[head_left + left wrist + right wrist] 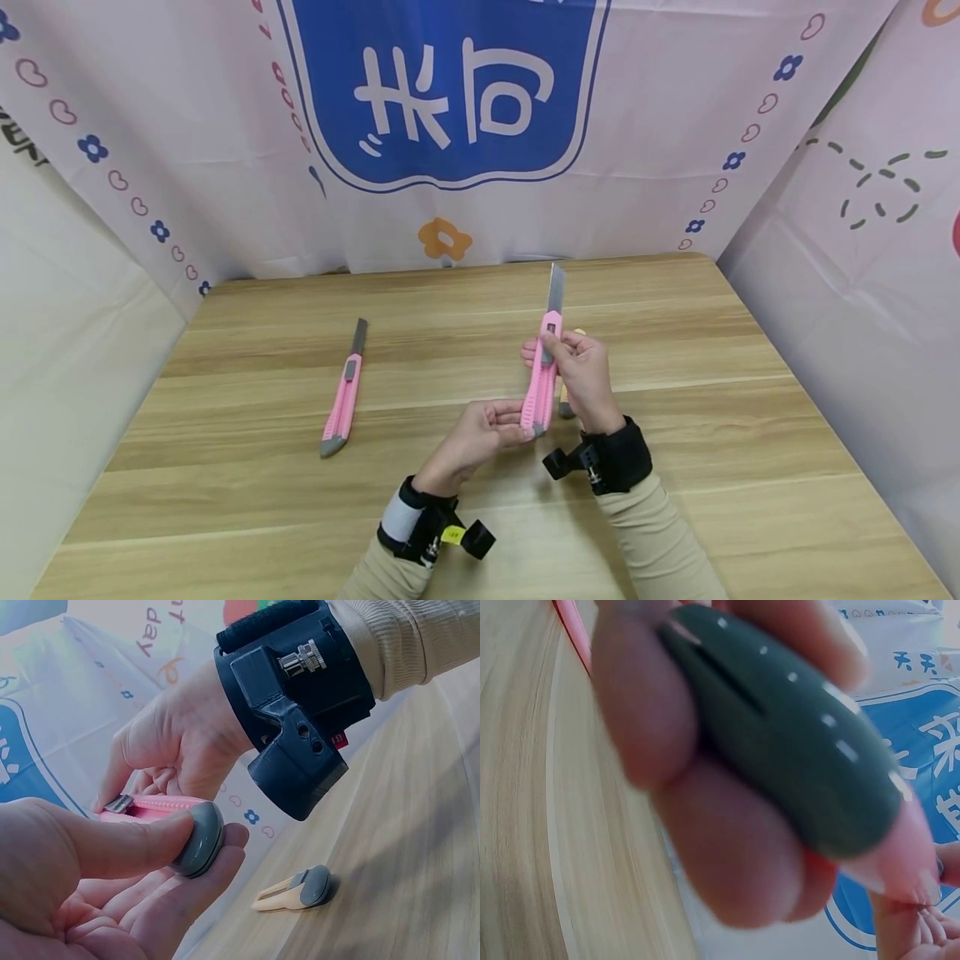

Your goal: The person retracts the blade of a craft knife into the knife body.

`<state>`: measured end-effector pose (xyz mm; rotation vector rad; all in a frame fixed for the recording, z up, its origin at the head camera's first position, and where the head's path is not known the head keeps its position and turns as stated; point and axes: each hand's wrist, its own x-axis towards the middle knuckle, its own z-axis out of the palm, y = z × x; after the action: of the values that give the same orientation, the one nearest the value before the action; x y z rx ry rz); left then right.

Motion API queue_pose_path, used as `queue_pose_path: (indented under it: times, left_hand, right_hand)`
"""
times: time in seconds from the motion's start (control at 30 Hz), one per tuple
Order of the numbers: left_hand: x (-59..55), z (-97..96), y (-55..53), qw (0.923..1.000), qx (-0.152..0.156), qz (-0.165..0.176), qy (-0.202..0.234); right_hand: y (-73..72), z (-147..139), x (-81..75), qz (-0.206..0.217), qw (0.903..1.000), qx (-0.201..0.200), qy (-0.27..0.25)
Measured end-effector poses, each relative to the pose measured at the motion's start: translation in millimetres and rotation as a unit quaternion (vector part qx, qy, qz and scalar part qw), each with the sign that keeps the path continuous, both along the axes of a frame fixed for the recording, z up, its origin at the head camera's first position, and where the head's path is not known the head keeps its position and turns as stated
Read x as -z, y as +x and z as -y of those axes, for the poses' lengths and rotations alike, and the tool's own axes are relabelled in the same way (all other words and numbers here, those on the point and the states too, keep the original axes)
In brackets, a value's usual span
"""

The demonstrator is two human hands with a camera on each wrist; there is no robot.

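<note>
A pink utility knife (543, 383) is held up in front of me with its blade out and pointing away. My right hand (588, 375) grips it near the slider, thumb on top. My left hand (483, 437) pinches its grey end cap (201, 841) between thumb and fingers. In the right wrist view, the left fingers (727, 847) around that cap loom large and blurred. Behind the right hand, a yellow-orange utility knife (289, 898) lies on the table, partly hidden in the head view. The blade is out of sight in both wrist views.
Another pink utility knife (345, 404) lies on the wooden table (225, 517) to the left, blade extended away from me. A printed cloth (225, 192) hangs along the table's back edge, with more white cloth at both sides.
</note>
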<state>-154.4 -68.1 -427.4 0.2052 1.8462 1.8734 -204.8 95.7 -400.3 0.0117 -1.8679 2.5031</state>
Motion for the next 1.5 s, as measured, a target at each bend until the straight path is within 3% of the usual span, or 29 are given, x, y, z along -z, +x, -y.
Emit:
queue_pose_path:
  times: [0.37, 0.5, 1.0, 1.5]
  left_hand:
    - [-1.7, -0.8, 0.8, 0.9997, -0.026, -0.001, -0.001]
    - [-2.1, -1.9, 0.7, 0.9993, -0.036, 0.001, -0.006]
    - [0.0, -4.0, 1.7, 0.9996, -0.028, -0.005, 0.002]
    - [-1.7, -3.7, 1.1, 0.9997, -0.024, 0.002, 0.0]
  right_hand:
    - [-1.2, 2.8, -1.1, 0.076, 0.9959, -0.043, 0.021]
    - [-1.3, 6.4, -1.2, 0.087, 0.9951, -0.039, 0.028]
    - [-0.2, 7.2, 3.5, 0.025, 0.9992, -0.024, 0.019]
    - [-0.5, 6.1, 3.9, 0.018, 0.9994, -0.028, 0.005]
